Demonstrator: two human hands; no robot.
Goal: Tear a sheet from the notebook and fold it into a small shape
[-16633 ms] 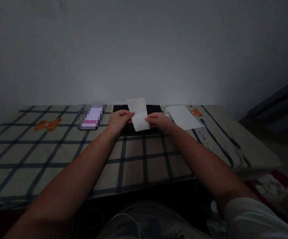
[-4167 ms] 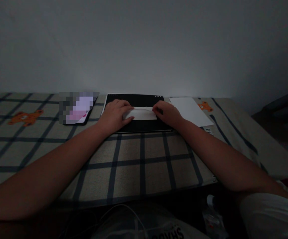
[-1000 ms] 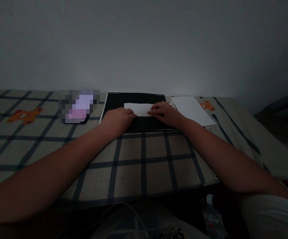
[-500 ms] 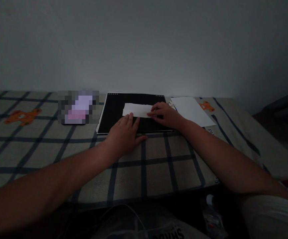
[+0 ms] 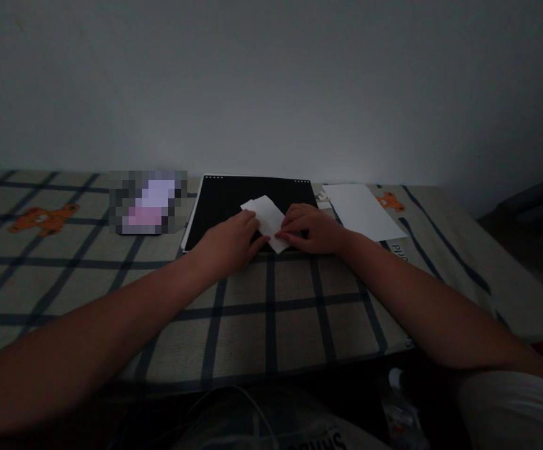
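Note:
A folded white paper strip [image 5: 267, 220] lies at an angle on a black mat [image 5: 224, 200] near the far side of a checked tablecloth [image 5: 271, 312]. My left hand [image 5: 228, 240] rests on the strip's left side with fingers closed against it. My right hand [image 5: 312, 229] pinches the strip's near right corner at the mat's front edge.
A phone [image 5: 148, 205] with a lit screen lies left of the mat. A loose white sheet [image 5: 361, 211] lies right of it. A wall rises just behind the table. The table's front edge is close to my body; a bottle [image 5: 400, 406] stands on the floor.
The strip has been turned from lying crosswise to a slanted position and pulled nearer. My left hand came back from the cloth onto the strip; my right hand shifted toward me.

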